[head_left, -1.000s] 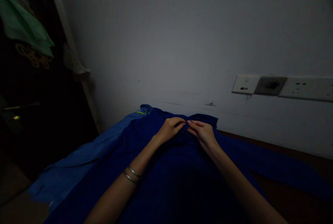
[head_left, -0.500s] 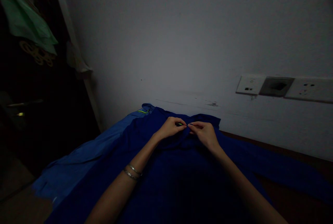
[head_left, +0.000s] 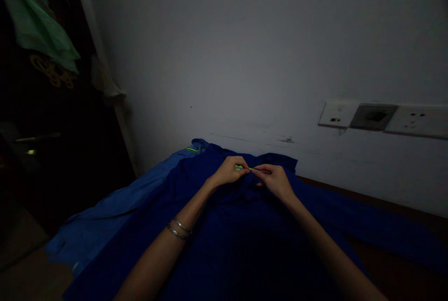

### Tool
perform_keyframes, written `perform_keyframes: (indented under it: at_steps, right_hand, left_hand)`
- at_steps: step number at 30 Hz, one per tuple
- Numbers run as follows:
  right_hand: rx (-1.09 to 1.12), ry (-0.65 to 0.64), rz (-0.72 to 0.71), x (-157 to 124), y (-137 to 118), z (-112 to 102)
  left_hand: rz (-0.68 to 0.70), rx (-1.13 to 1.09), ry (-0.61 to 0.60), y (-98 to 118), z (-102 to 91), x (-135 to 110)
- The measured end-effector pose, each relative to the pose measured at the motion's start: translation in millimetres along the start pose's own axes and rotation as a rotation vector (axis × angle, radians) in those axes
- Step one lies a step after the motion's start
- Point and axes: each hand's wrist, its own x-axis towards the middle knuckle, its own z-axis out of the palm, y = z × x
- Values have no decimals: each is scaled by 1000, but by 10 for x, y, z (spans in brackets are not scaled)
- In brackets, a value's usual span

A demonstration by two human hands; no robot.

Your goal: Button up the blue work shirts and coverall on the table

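Dim light greys the pale wall (head_left: 245, 67), and from my far end of the feed I look down on a dark blue garment (head_left: 196, 245) spread over the brown desk (head_left: 380, 263) below it. Near the garment's far edge, the left hand (head_left: 231, 169) and the right hand (head_left: 275, 179) nearly meet, each with thumb and forefinger pinched on its cloth; a bit of yellow-green (head_left: 250, 169) shows between the fingertips, too small for me to make out. Two silvery bracelets (head_left: 178, 229) circle the left wrist. One dark blue sleeve (head_left: 371, 221) stretches off to my right. On my left, a lighter blue garment (head_left: 115, 212) lies along the dark one, with yellow-green trim (head_left: 192, 149) near its far end. Farther out, I see wall sockets (head_left: 423, 123) in a row at right, and at left a dark door (head_left: 80, 151) with a metal handle (head_left: 37, 138) and a green cloth (head_left: 42, 35) hanging above it.
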Motion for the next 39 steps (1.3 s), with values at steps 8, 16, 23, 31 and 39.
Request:
perform_keyframes:
  at_steps: [8, 16, 23, 31, 39]
  right_hand:
    - [154, -1, 88, 55, 101, 11]
    - [-163, -59, -62, -17, 3, 0]
    - [-397, -48, -113, -27, -39, -15]
    - [-397, -143, -157, 18, 56, -22]
    - [-508, -122, -219, 29, 103, -26]
  left_hand:
    - [-24, -36, 107, -36, 107, -21]
    - [3, -39, 157, -57, 120, -9]
    - [-61, -66, 85, -40, 70, -3]
    - [-128, -164, 3, -50, 5, 7]
    - [-122, -81, -60, -20, -8, 9]
